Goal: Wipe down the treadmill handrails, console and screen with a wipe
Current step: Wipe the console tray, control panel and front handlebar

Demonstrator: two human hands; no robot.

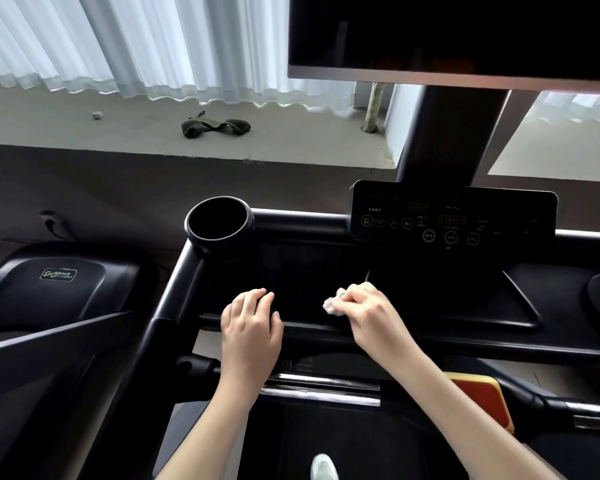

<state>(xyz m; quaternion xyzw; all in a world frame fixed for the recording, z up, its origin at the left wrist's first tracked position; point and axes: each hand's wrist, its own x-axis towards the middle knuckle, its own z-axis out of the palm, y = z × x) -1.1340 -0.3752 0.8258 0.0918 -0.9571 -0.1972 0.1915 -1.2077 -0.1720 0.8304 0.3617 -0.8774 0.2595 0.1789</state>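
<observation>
On the front edge of the console tray: right hand pinches a crumpled wipe in curled fingers, the wad poking left. Left hand rests near it, fingers loosely bent, holding nothing. Tray's long axis runs left-right. Button panel lies beyond and right of the wipe, screen above; right hand nearer both

White sheer curtains hang down to a pale concrete ledge, where a dark strapped bundle and a small white lump lie well apart. A neighbouring black machine bearing a DHZ logo stands at left, and a red, yellow-edged pad sits at lower right
</observation>
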